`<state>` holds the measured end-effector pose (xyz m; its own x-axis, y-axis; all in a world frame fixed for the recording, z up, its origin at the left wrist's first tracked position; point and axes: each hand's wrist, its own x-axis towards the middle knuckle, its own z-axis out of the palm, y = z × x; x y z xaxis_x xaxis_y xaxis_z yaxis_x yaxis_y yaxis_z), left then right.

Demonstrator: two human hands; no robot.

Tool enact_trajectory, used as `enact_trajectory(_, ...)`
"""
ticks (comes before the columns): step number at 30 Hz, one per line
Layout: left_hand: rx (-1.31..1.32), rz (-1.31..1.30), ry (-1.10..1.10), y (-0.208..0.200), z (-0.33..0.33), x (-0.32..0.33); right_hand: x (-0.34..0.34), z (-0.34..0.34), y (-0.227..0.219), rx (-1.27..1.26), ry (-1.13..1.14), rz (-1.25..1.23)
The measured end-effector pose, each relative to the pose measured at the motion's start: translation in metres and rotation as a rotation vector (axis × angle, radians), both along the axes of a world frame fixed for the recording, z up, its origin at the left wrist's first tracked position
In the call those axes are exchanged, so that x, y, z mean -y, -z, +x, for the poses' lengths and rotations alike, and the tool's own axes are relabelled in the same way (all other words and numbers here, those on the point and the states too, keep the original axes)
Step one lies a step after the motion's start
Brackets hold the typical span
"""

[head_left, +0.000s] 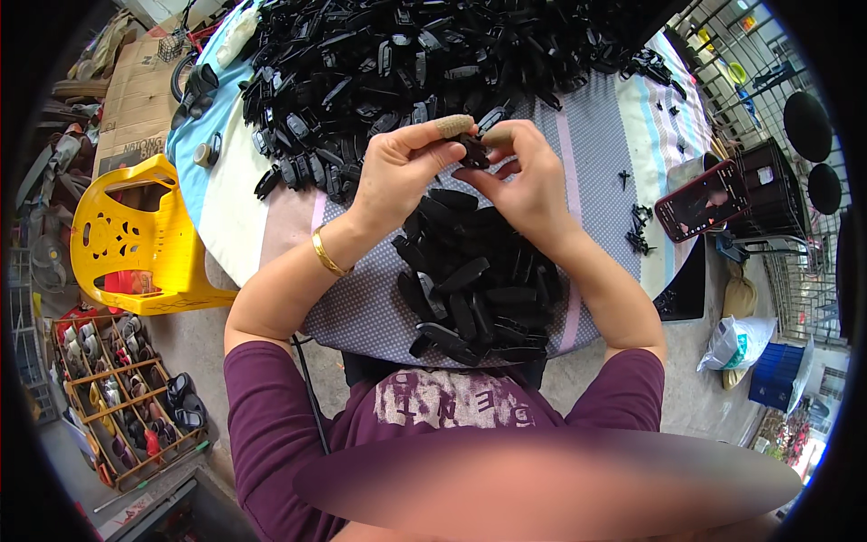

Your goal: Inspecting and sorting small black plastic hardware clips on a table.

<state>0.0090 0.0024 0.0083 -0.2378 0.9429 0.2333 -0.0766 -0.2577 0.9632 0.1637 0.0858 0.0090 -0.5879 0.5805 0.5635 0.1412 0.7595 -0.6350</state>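
Both hands meet above the middle of the table and pinch one small black plastic piece [474, 155]. It looks like a clip, though fingers hide much of it. My left hand [397, 172], a gold bangle on its wrist, grips the piece from the left between thumb and forefinger. My right hand [530, 176] is closed on its right side. Tan finger covers wrap a forefinger on each hand. Below the hands, near the table's front edge, lies a pile of curved, smooth black pieces [470, 298]. Beyond them spreads a far larger heap of black clip-like pieces [388, 63].
A striped and dotted cloth [596, 154] covers the round table. At its right edge stands a phone [703, 200] with a lit screen, near small loose black parts [639, 230]. A yellow plastic chair [172, 262] and a shoe rack [135, 397] stand left.
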Motion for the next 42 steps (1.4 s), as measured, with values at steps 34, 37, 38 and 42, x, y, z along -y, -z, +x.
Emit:
enact_trajectory(34, -0.834, 0.193, 0.209, -0.022, 0.021, -0.010, -0.111, 0.034, 0.026, 0.564, 0.245, 0.172)
enact_trajectory(37, -1.096, 0.129, -0.153, -0.010, 0.018, -0.041, -0.103, 0.034, 0.017, 0.427, 0.165, 0.050)
enact_trajectory(38, -1.100, 0.130, -0.157, -0.002, 0.015, -0.051, -0.102, 0.034, 0.018, 0.289, 0.101, -0.216)
enact_trajectory(42, -1.218, 0.008, -0.211, 0.010, 0.018, -0.067, -0.088, 0.026, 0.020, -0.238, -0.142, -0.773)
